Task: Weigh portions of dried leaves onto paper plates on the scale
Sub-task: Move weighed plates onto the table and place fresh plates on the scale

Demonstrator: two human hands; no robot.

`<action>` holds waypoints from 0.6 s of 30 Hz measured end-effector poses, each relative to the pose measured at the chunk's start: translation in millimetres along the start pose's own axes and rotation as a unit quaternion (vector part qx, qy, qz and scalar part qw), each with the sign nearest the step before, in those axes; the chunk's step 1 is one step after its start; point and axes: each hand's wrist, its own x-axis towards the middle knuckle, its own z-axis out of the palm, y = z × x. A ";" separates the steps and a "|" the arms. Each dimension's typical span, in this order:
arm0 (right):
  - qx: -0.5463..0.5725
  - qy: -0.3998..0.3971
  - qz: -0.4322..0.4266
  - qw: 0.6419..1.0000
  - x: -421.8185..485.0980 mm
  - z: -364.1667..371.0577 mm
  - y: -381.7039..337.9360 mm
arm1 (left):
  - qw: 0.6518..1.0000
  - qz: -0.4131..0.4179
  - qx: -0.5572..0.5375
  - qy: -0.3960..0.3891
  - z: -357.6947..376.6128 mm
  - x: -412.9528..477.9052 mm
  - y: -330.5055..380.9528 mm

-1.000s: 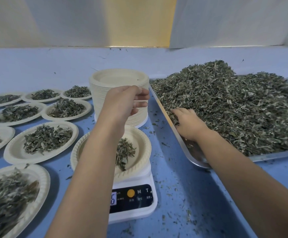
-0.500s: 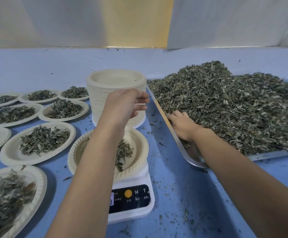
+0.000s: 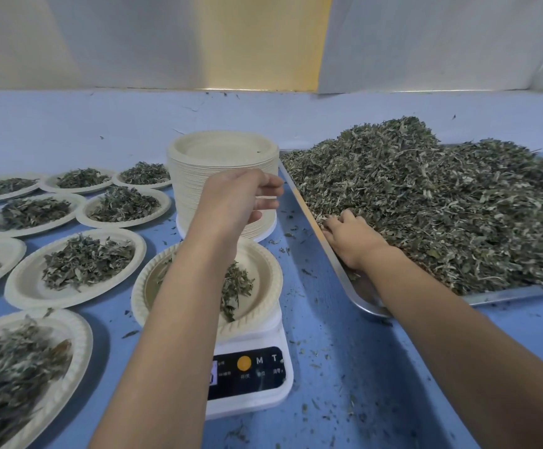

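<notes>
Head view: left hand (image 3: 237,202) hangs loose-fingered and empty above the plate (image 3: 264,267) on the scale (image 3: 250,372); right hand (image 3: 352,238) buries its fingertips in the leaves (image 3: 425,205); grip unclear.

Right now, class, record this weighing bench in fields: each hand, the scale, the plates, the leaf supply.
Left hand: held above the plate on the scale, grip unclear
Right hand: dug into the leaf pile in the metal tray
Scale display: partly hidden by the forearm
Plate load: small portion of leaves
Filled plates: eight, left of the scale
Empty plates: one stack behind the scale
</notes>
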 end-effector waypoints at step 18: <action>0.442 0.081 0.146 0.881 1.4 -14.2 -2.2 | 1.000 -0.004 -0.004 0.008 -4.2 -0.4 1.5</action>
